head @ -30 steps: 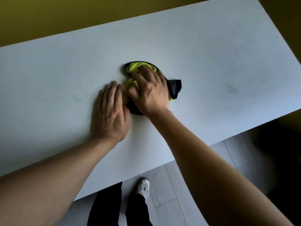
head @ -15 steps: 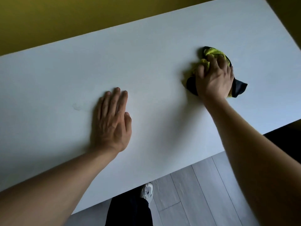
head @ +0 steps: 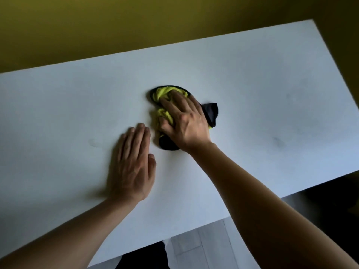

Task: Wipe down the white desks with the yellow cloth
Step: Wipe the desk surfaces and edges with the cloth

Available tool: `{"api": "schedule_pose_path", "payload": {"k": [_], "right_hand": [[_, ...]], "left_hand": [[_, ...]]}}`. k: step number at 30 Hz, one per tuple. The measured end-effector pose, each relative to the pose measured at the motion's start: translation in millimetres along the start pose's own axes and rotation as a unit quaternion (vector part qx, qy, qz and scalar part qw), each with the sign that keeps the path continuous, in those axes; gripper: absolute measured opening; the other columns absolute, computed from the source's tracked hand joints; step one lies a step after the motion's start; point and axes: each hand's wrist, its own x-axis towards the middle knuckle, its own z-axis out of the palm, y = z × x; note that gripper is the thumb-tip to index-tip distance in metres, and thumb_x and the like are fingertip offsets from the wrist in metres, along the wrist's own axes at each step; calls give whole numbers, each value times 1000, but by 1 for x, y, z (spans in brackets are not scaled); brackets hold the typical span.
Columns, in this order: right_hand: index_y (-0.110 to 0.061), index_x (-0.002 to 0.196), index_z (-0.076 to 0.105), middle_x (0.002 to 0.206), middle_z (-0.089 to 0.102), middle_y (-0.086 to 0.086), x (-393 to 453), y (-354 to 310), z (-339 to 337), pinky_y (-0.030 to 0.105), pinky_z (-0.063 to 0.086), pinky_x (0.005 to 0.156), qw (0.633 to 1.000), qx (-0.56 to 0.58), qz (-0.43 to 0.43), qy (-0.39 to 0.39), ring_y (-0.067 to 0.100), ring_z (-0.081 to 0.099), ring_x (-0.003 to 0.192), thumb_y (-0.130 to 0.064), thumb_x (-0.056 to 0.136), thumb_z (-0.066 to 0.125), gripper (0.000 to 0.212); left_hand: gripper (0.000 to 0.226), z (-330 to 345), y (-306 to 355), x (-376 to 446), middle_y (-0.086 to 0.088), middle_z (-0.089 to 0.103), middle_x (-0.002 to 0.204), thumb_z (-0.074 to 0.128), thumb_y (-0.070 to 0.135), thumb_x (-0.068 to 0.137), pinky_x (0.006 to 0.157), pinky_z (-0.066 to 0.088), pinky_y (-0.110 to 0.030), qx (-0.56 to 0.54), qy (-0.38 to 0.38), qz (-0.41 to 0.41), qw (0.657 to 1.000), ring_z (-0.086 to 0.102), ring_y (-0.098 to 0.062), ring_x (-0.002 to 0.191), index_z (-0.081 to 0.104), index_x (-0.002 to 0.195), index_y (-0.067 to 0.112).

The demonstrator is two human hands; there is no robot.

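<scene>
The right hand [head: 187, 123] is pressing down on the bunched yellow cloth [head: 165, 115], fingers curled over its folds, near the middle of the white desk [head: 262, 117]. The left hand [head: 134, 164] is lying flat on the desk just beside the cloth, fingers straight and together. A dark edge of the cloth is poking out past the right hand. A grey plank floor [head: 196, 249] is showing below the desk's near edge.

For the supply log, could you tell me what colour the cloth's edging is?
Black, trimming the yellow cloth under the right hand; the head view shows it.
</scene>
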Motion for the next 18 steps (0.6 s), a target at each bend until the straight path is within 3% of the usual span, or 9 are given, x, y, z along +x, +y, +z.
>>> {"api": "schedule_pose_path", "payload": {"k": [5, 10, 14, 18], "right_hand": [[-28, 144, 52, 154, 43, 9, 39, 63, -23, 38, 26, 119, 985, -16, 171, 29, 32, 40, 139, -48, 92, 53, 56], [-27, 147, 47, 156, 39, 9, 68, 119, -42, 41, 23, 120, 958, -48, 278, 60, 30, 35, 143, -49, 94, 43, 57], [-28, 146, 47, 157, 38, 7, 75, 120, -40, 40, 19, 122, 949, -56, 302, 74, 28, 34, 144, -46, 95, 45, 54], [-29, 146, 48, 157, 39, 6, 83, 90, -21, 39, 20, 121, 941, -74, 317, 90, 27, 35, 143, -47, 91, 41, 59]], "left_hand": [[63, -3, 1, 2, -12, 25, 169, 39, 23, 102, 125, 25, -52, -21, -11, -6, 1000, 26, -33, 156, 30, 160, 3], [56, -7, 1, 27, -12, 42, 160, 44, 22, 97, 112, 34, -46, -61, -2, -59, 996, 48, -38, 136, 46, 151, 7], [62, -6, -7, 84, -19, 30, 166, 47, 18, 98, 126, 23, -49, -55, 3, -86, 995, 30, -39, 153, 36, 156, 0], [65, 3, -10, 118, -17, 24, 169, 37, 24, 99, 129, 15, -47, -20, 7, -134, 991, 22, -33, 157, 29, 160, 1]]}}
